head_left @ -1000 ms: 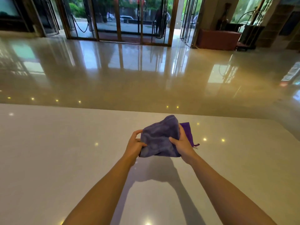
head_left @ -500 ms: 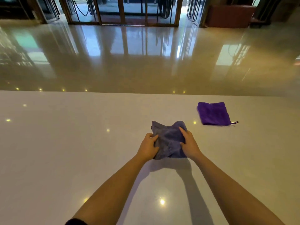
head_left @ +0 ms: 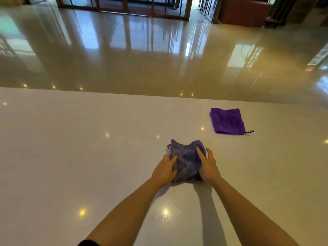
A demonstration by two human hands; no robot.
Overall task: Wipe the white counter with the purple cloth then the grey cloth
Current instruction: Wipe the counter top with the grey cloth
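White and glossy, the surface carries both forearms reaching forward. The left hand and right hand press in from either side of the grey cloth, fingers curled closed and gripping it, so it bunches up between them and rests on the surface. Beyond the right fingers and well apart lies the purple cloth, flat, its small loop at the near right corner. Farther off, the polished floor mirrors tall glass doors.
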